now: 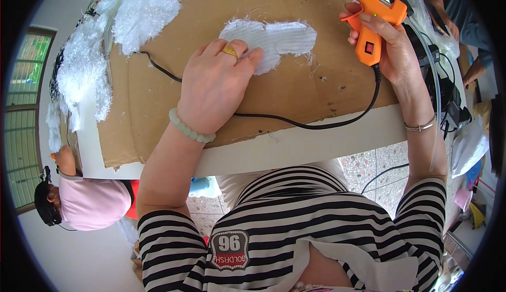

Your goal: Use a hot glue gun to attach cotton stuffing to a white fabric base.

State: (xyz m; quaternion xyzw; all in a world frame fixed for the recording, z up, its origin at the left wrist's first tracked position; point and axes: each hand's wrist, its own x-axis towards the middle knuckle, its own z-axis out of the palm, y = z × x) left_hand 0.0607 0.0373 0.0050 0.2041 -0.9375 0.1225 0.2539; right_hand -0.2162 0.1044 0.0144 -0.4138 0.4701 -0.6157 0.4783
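Right hand (392, 44) gripping orange glue gun (370, 47); left hand (216, 81) touching white cloth (282, 38) beneath it, left of gun; cannot tell whether pinching. Apparently preparing gluing; next move probably calling for bringing gun over cloth.

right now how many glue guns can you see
1 clearly: the orange glue gun in the right hand. The orange speck far left is too small to tell.

Your glue gun (389, 11) is orange, its switch (369, 48) red, its cord (295, 125) black. Your white fabric piece (287, 39) is faintly lined, the cardboard (305, 89) brown, the strands (147, 12) toward the table's (263, 158) left edge white. Black-and-white stripes cross your shirt (316, 213).
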